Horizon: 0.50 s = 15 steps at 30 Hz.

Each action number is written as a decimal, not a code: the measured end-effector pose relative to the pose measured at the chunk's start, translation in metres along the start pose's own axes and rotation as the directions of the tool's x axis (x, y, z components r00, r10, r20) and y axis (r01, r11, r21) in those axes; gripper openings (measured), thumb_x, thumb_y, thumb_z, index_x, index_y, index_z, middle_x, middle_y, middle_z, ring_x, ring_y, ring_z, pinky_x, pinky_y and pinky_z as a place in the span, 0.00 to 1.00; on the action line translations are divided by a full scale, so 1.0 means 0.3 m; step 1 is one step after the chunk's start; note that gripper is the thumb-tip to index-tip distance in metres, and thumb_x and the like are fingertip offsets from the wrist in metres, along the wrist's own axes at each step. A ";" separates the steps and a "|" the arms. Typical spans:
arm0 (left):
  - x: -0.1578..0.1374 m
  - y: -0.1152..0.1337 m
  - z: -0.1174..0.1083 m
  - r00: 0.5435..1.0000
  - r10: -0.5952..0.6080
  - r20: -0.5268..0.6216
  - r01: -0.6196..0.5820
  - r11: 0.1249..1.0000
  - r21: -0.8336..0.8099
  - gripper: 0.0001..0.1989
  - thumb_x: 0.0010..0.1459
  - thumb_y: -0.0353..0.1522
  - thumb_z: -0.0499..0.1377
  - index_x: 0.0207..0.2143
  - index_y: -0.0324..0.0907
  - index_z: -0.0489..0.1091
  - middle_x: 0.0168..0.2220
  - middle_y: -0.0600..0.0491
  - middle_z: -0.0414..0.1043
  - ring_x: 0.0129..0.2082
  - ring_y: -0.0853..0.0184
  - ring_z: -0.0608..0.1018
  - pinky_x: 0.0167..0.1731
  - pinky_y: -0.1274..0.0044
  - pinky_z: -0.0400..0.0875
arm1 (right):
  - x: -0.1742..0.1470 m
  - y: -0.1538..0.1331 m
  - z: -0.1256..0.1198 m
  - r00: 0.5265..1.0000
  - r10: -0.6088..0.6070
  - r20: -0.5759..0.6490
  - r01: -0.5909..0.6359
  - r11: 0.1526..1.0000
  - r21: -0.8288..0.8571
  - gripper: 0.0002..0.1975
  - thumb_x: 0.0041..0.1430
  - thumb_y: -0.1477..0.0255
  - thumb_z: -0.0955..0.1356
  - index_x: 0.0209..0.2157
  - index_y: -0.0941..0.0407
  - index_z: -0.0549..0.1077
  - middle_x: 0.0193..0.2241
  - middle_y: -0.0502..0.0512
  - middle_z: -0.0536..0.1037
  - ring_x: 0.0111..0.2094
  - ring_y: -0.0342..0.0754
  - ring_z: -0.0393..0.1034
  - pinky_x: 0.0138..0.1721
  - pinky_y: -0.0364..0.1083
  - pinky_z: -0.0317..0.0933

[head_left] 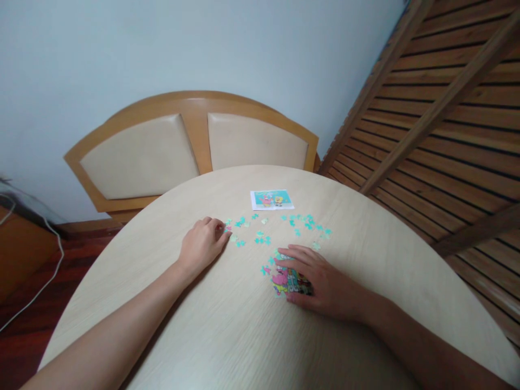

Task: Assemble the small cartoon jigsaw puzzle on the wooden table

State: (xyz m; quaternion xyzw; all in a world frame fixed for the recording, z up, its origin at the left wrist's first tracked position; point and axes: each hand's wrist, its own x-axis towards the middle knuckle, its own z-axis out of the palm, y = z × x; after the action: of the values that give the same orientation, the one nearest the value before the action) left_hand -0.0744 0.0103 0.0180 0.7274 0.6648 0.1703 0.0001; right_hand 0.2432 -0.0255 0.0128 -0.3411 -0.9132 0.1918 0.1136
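Note:
My left hand rests on the table left of the loose pieces, its fingers curled. A small pink and teal jigsaw piece shows at its thumb and fingertips. My right hand lies with fingers stretched over a partly joined jigsaw puzzle, hiding its right side. Pink, yellow and teal parts of a cartoon picture show beside the fingers. Several loose teal pieces are scattered beyond the hands, with another group of pieces farther right.
A cartoon reference picture lies flat past the pieces. The round wooden table fills the foreground. Behind it stands a padded bench back against the wall. Wooden slats rise on the right, and a white cable hangs at the left.

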 end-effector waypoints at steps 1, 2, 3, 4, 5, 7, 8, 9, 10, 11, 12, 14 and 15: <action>0.004 -0.005 0.006 1.000 0.003 0.002 -0.003 1.000 -0.009 0.12 0.65 0.40 0.56 0.40 0.41 0.73 0.40 0.47 0.75 0.42 0.57 0.76 0.38 0.70 0.70 | 0.000 0.001 0.000 1.000 0.000 0.001 0.000 1.000 0.000 0.34 0.62 0.49 0.67 0.63 0.53 0.67 0.66 0.64 0.63 0.67 0.63 0.53 0.65 0.66 0.50; 0.006 -0.008 0.012 1.000 0.006 0.002 -0.006 1.000 -0.021 0.12 0.66 0.39 0.56 0.39 0.41 0.74 0.40 0.47 0.75 0.42 0.57 0.76 0.38 0.70 0.70 | 0.000 0.001 0.000 1.000 -0.001 0.002 0.001 1.000 0.001 0.34 0.62 0.49 0.67 0.63 0.53 0.67 0.66 0.64 0.63 0.67 0.63 0.53 0.66 0.66 0.50; 0.007 -0.011 0.017 1.000 0.009 0.001 -0.009 0.999 -0.036 0.11 0.66 0.38 0.56 0.39 0.41 0.74 0.40 0.46 0.75 0.42 0.57 0.76 0.39 0.70 0.70 | 0.000 0.000 0.000 1.000 0.000 0.003 0.000 1.000 0.001 0.34 0.62 0.49 0.67 0.62 0.53 0.67 0.66 0.64 0.63 0.67 0.63 0.53 0.66 0.66 0.50; 0.008 -0.014 0.021 1.000 0.013 0.000 -0.013 0.998 -0.055 0.10 0.66 0.37 0.56 0.39 0.41 0.74 0.40 0.46 0.75 0.41 0.57 0.76 0.40 0.69 0.70 | -0.001 -0.001 -0.001 1.000 0.002 0.006 -0.002 1.000 0.001 0.34 0.62 0.49 0.67 0.62 0.53 0.67 0.66 0.64 0.63 0.67 0.63 0.53 0.66 0.66 0.50; 0.009 -0.018 0.025 1.000 0.020 -0.003 -0.021 0.997 -0.076 0.09 0.66 0.36 0.57 0.39 0.41 0.75 0.40 0.45 0.75 0.41 0.57 0.76 0.41 0.68 0.69 | -0.001 -0.002 -0.002 1.000 0.004 0.007 -0.004 1.000 0.002 0.33 0.61 0.49 0.67 0.62 0.53 0.68 0.66 0.64 0.63 0.67 0.64 0.53 0.66 0.66 0.50; 0.012 -0.024 0.031 0.999 0.036 -0.009 -0.037 0.992 -0.120 0.08 0.65 0.34 0.58 0.39 0.40 0.74 0.40 0.45 0.76 0.41 0.57 0.76 0.42 0.68 0.69 | -0.002 -0.005 -0.004 1.000 0.009 0.007 -0.009 1.000 0.006 0.33 0.61 0.49 0.67 0.62 0.53 0.68 0.65 0.64 0.64 0.67 0.64 0.53 0.66 0.65 0.50; 0.013 -0.027 0.034 0.999 0.042 -0.012 -0.043 0.989 -0.140 0.07 0.65 0.33 0.58 0.39 0.40 0.74 0.40 0.45 0.76 0.40 0.57 0.76 0.42 0.68 0.69 | -0.003 -0.006 -0.005 1.000 0.010 0.005 -0.010 1.000 0.008 0.33 0.61 0.49 0.67 0.62 0.53 0.68 0.66 0.64 0.63 0.67 0.64 0.53 0.66 0.65 0.50; 0.015 -0.029 0.036 0.999 0.046 -0.014 -0.048 0.986 -0.157 0.06 0.64 0.33 0.58 0.39 0.40 0.74 0.40 0.46 0.77 0.40 0.58 0.76 0.41 0.69 0.69 | -0.003 -0.007 -0.006 1.000 0.011 0.004 -0.011 1.000 0.010 0.33 0.61 0.49 0.67 0.62 0.53 0.68 0.66 0.64 0.63 0.67 0.63 0.53 0.66 0.65 0.50; 0.016 -0.030 0.038 0.999 0.050 -0.013 -0.051 0.984 -0.170 0.06 0.64 0.33 0.58 0.39 0.41 0.73 0.39 0.47 0.77 0.39 0.59 0.76 0.40 0.70 0.69 | -0.004 -0.008 -0.006 1.000 0.011 0.005 -0.011 1.000 0.010 0.33 0.61 0.49 0.68 0.62 0.53 0.68 0.66 0.64 0.63 0.67 0.63 0.53 0.66 0.65 0.50; 0.017 -0.031 0.040 0.999 0.052 -0.011 -0.054 0.982 -0.182 0.06 0.64 0.33 0.58 0.39 0.41 0.73 0.38 0.48 0.77 0.38 0.60 0.77 0.39 0.71 0.69 | -0.004 -0.008 -0.006 1.000 0.012 0.007 -0.012 1.000 0.010 0.33 0.61 0.49 0.68 0.62 0.53 0.68 0.66 0.64 0.63 0.67 0.63 0.53 0.66 0.65 0.50; 0.019 -0.030 0.042 0.998 0.055 -0.010 -0.056 0.978 -0.199 0.05 0.64 0.33 0.58 0.39 0.42 0.73 0.37 0.49 0.78 0.37 0.60 0.77 0.38 0.71 0.68 | -0.004 -0.008 -0.005 1.000 0.013 0.010 -0.013 1.000 0.010 0.33 0.61 0.49 0.67 0.62 0.53 0.68 0.66 0.64 0.63 0.67 0.63 0.53 0.66 0.65 0.50; 0.022 -0.028 0.045 0.998 0.061 -0.018 -0.064 0.966 -0.249 0.06 0.65 0.34 0.58 0.39 0.42 0.74 0.36 0.49 0.78 0.36 0.60 0.77 0.36 0.71 0.68 | -0.003 -0.006 -0.004 1.000 0.014 0.013 -0.014 1.000 0.011 0.33 0.61 0.49 0.67 0.62 0.53 0.68 0.66 0.64 0.63 0.67 0.63 0.53 0.66 0.66 0.50; 0.024 -0.026 0.046 0.997 0.068 -0.024 -0.072 0.958 -0.277 0.07 0.65 0.34 0.58 0.39 0.42 0.74 0.36 0.49 0.78 0.36 0.60 0.77 0.37 0.71 0.68 | -0.002 -0.004 -0.003 1.000 0.015 0.011 -0.015 1.000 0.011 0.33 0.61 0.49 0.67 0.62 0.53 0.68 0.66 0.64 0.63 0.67 0.64 0.53 0.66 0.66 0.49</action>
State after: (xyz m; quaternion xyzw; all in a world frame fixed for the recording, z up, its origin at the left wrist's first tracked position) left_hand -0.0780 0.0213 0.0051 0.7419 0.6083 0.2670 0.0911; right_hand 0.2433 -0.0266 0.0142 -0.3460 -0.9102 0.1998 0.1090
